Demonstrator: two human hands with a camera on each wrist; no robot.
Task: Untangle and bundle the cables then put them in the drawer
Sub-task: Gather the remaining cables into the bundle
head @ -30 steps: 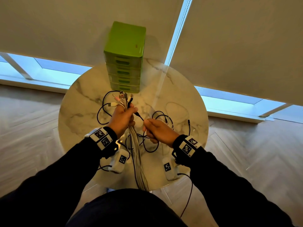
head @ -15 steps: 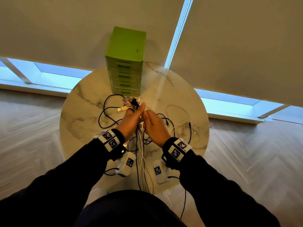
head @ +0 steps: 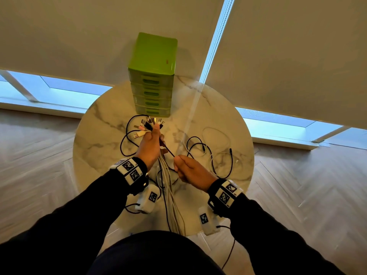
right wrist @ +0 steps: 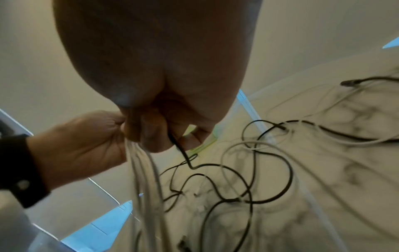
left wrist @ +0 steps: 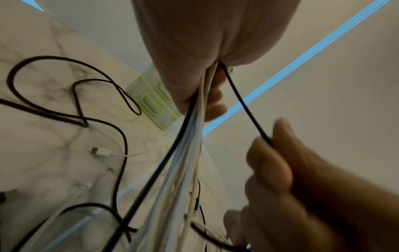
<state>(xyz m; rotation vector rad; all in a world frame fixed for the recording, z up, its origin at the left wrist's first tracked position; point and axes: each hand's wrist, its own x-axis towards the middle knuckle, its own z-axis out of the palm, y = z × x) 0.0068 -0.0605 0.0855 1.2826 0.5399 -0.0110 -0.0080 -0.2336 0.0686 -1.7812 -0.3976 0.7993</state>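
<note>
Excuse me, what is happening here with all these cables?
A person is sorting cables at a round marble table. The left hand grips a bunch of cables with the plugs sticking up above the fist. The right hand pinches one black cable that runs taut from that bunch. More loose cables lie on the table. The green drawer box stands behind, all drawers closed.

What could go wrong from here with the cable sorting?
The black cable pinched by the right hand runs taut from the bundle in the left hand; pulling harder may drag plugs out of that grip. Its tail joins loose cables on the table, so loops could tighten into knots.
</note>
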